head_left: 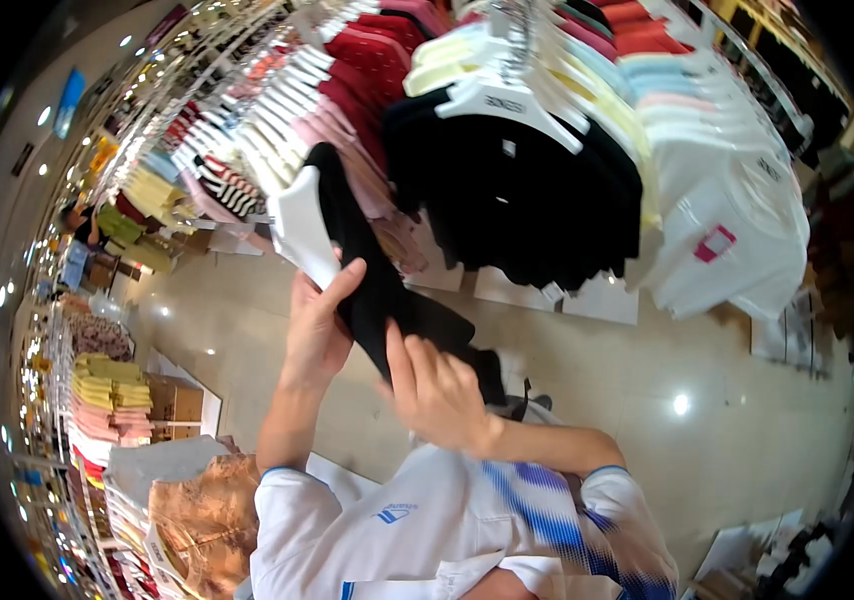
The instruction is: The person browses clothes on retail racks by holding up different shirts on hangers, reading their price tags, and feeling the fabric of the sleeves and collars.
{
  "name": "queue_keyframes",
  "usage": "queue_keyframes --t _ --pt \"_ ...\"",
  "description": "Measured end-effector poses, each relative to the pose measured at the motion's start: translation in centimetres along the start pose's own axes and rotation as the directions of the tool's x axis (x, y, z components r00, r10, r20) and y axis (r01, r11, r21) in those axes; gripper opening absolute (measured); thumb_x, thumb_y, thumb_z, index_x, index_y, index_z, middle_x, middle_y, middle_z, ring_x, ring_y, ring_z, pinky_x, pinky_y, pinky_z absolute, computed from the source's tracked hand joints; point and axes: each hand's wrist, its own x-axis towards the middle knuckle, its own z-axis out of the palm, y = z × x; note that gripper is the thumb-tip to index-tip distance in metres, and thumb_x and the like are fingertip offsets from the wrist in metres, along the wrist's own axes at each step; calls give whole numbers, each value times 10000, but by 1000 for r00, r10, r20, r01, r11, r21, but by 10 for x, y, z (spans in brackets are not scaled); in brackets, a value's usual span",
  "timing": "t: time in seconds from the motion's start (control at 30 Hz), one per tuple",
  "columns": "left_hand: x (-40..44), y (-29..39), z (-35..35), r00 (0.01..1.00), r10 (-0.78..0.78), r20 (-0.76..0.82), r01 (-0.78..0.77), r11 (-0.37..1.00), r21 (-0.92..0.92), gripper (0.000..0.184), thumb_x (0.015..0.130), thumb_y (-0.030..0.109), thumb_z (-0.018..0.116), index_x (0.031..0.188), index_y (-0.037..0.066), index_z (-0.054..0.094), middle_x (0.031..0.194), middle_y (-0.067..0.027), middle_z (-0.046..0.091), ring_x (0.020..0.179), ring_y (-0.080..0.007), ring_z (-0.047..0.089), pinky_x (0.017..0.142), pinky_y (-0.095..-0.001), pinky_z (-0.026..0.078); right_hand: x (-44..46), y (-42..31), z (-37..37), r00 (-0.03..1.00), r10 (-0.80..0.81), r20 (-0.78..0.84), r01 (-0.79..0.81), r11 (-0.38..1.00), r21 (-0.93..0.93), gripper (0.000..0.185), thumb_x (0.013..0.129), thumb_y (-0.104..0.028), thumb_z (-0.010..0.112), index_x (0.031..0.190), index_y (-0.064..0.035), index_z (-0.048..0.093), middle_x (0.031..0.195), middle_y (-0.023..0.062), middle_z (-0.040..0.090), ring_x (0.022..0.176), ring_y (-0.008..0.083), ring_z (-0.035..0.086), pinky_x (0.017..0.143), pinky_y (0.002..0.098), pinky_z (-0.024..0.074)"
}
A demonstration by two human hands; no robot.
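Observation:
A black garment (377, 270) hangs from a white hanger (301, 225) tilted in front of me. My left hand (319, 325) grips the lower part of the hanger and the garment's edge, thumb laid over the front. My right hand (437, 393) is closed on the black fabric lower down, fingers bent against it. The garment's lower end falls to the right, past my right hand. Just beyond hangs a black top (517, 190) on a white hanger at the front of a rack.
White tops (737, 220) hang at the right, red and pink clothes (372, 60) at the upper left. A brown patterned garment (209, 515) hangs at lower left, near folded clothes (112, 395). Another person (82, 225) stands far left. Glossy floor (637, 400) lies between the racks.

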Motion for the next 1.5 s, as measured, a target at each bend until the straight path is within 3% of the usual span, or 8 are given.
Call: queue_keyframes --t 0.17,0.37,0.57,0.67,0.77,0.9,1.33,1.5 --pt "15 50 -69 982 -116 150 51 923 383 286 835 176 699 1029 32 548 899 38 542 837 -46 499 753 -220 415 33 4 -14 956 -284 79 200 822 533 798 708 -313 743 1340 28 396 1135 170 506 1027 293 522 884 369 447" --pt "23 107 -117 796 -303 523 -161 728 666 277 863 242 663 1006 28 560 839 33 521 797 -60 455 685 -231 388 140 94 -54 949 -262 -177 289 945 153 685 675 -217 759 1275 -32 487 1247 159 500 1175 345 467 986 428 385" --pt "50 122 -129 564 -345 750 -421 662 620 359 853 246 671 1043 -30 540 831 -32 548 773 -111 470 684 -263 399 156 109 -48 876 -310 370 143 899 413 320 761 -285 708 924 -27 610 807 157 621 751 330 601 686 377 471" --pt "63 121 -125 727 -222 650 -459 547 700 404 845 256 675 1075 -36 516 908 -114 583 859 -208 533 765 -334 426 137 101 -64 926 -189 326 37 907 420 220 747 -210 687 837 -25 609 685 148 598 628 313 595 581 346 455" --pt "83 107 -125 535 128 835 -807 370 461 529 796 313 724 1130 -22 489 940 -163 585 955 -281 563 851 -332 429 117 99 -87 955 -66 289 -49 927 373 211 729 -190 687 829 -21 610 657 149 585 574 299 578 545 342 441" --pt "93 84 -132 685 -214 696 -663 210 718 604 711 372 793 1085 -5 505 857 -208 572 762 -364 553 694 -394 451 94 103 -131 967 99 235 -144 973 183 244 711 -190 706 835 -5 607 613 159 546 510 282 543 499 334 410" --pt "11 105 -77 482 -124 867 -742 468 480 389 788 290 736 908 -17 531 553 -152 549 469 -333 560 433 -379 432 -33 23 -224 689 651 317 -692 721 24 305 643 -129 743 907 -46 614 624 128 575 568 331 580 588 346 453" --pt "24 105 -76 345 -22 938 -807 504 309 391 758 237 757 944 -31 541 543 -104 553 433 -298 554 406 -346 425 -47 13 -228 811 571 127 -570 820 -51 342 551 -190 746 846 -69 622 598 81 571 514 296 556 513 345 400"
